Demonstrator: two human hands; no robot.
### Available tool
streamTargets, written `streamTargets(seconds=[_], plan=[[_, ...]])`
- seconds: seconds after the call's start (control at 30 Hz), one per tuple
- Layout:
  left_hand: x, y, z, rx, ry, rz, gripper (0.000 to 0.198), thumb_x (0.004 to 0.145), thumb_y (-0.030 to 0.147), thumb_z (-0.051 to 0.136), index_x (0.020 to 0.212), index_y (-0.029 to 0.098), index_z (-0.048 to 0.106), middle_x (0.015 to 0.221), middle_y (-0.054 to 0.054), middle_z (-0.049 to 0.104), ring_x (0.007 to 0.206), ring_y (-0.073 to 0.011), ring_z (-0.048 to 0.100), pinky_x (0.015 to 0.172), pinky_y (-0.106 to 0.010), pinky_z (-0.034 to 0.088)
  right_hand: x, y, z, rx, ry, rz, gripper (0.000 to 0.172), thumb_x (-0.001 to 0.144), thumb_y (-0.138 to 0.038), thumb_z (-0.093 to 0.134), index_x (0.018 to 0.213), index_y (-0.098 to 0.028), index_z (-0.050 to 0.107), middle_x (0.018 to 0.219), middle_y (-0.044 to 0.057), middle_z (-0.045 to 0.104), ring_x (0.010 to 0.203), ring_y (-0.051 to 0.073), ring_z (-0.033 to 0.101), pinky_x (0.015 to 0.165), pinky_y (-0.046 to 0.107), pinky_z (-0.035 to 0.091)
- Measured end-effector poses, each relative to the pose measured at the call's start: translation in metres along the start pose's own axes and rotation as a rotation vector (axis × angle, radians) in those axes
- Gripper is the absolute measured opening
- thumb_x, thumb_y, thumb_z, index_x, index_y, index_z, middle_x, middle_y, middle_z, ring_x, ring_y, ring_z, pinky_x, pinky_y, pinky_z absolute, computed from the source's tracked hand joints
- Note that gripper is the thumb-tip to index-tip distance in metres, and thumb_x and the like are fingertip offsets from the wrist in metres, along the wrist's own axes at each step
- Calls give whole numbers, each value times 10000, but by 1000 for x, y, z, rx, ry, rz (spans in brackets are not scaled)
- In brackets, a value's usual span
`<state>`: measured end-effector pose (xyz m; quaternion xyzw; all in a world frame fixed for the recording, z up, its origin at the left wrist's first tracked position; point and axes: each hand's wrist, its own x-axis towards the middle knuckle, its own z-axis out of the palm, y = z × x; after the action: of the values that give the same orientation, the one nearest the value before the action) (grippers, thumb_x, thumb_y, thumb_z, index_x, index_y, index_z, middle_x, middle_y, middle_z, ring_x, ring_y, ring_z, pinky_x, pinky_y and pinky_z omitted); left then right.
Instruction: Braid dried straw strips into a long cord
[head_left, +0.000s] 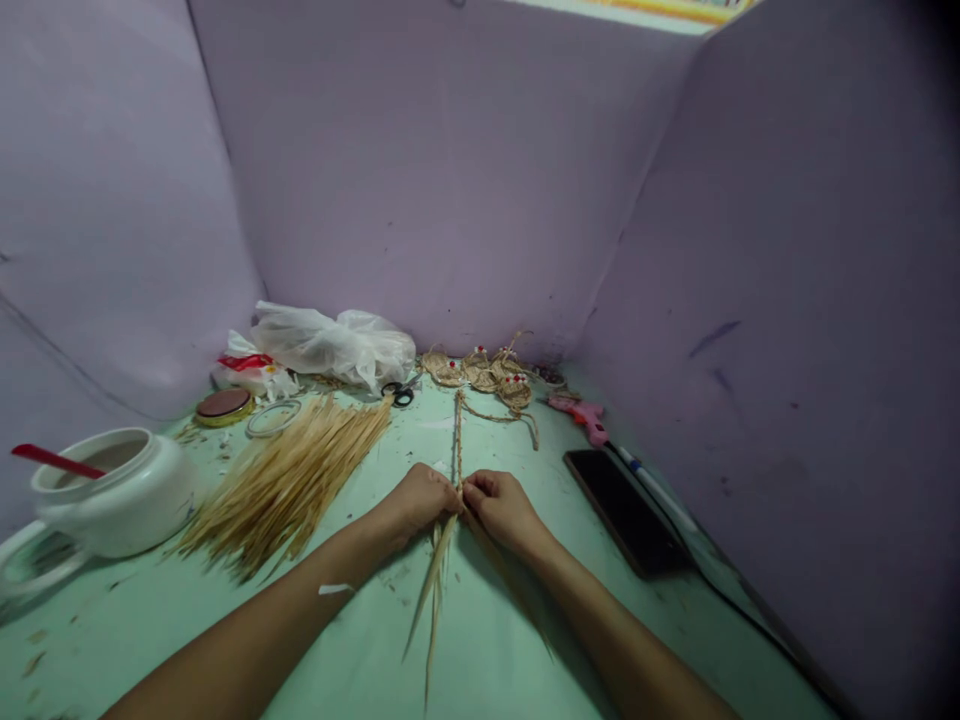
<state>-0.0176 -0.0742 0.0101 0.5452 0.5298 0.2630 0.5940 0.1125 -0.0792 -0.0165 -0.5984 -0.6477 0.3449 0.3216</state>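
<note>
A thin braid of dried straw (pixel 459 440) runs up the middle of the green table, its loose strands (pixel 435 585) fanning out toward me. My left hand (pixel 429 497) pinches the braid's lower end from the left. From the right, my right hand (pixel 501 506) closes its fingertips on the same spot, the two hands almost touching. Some strands pass beneath my right wrist. Left of my hands lies a bundle of dried straw strips (pixel 300 480). Beyond the braid's top, a thin twisted cord (pixel 499 417) curves to the right.
Round woven pieces with red beads (pixel 480 370) lie at the back, beside black scissors (pixel 397 394) and a white plastic bag (pixel 337 345). A white pot (pixel 127 500) stands left. At right are a phone (pixel 626 512) and a pink glue gun (pixel 589 418). Purple panels enclose the table.
</note>
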Motion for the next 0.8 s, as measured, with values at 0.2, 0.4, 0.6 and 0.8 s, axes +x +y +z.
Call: streamTargets(seconds=[0.2, 0.4, 0.6, 0.8], plan=[[-3, 4, 1, -37, -16, -21, 79, 468, 127, 488, 390, 124, 473, 321, 56, 320, 345, -36, 223, 385, -205, 121, -1, -2, 1, 50, 12, 25, 183, 676, -196, 450, 588, -128, 595, 545, 17, 575, 537, 111, 469, 501, 197, 334], [-5, 8, -2, -4, -26, -51, 71, 481, 146, 476, 426, 119, 511, 317, 64, 308, 311, -31, 199, 366, -204, 95, 2, -1, 4, 302, -87, 113, 137, 645, -194, 461, 559, -137, 550, 465, -12, 523, 444, 89, 433, 449, 195, 318], [-2, 4, -3, -14, -50, -31, 85, 492, 161, 474, 416, 125, 488, 324, 66, 302, 312, -27, 184, 361, -202, 82, 1, -8, 2, 475, -156, 184, 77, 612, -187, 471, 568, -143, 516, 425, -33, 494, 392, 79, 418, 425, 199, 318], [-2, 5, -4, -13, -65, -41, 84, 493, 157, 478, 416, 124, 487, 319, 69, 291, 311, -23, 178, 367, -199, 80, 0, -9, 2, 485, -152, 209, 46, 596, -175, 483, 580, -146, 515, 428, -35, 509, 400, 81, 440, 436, 201, 333]])
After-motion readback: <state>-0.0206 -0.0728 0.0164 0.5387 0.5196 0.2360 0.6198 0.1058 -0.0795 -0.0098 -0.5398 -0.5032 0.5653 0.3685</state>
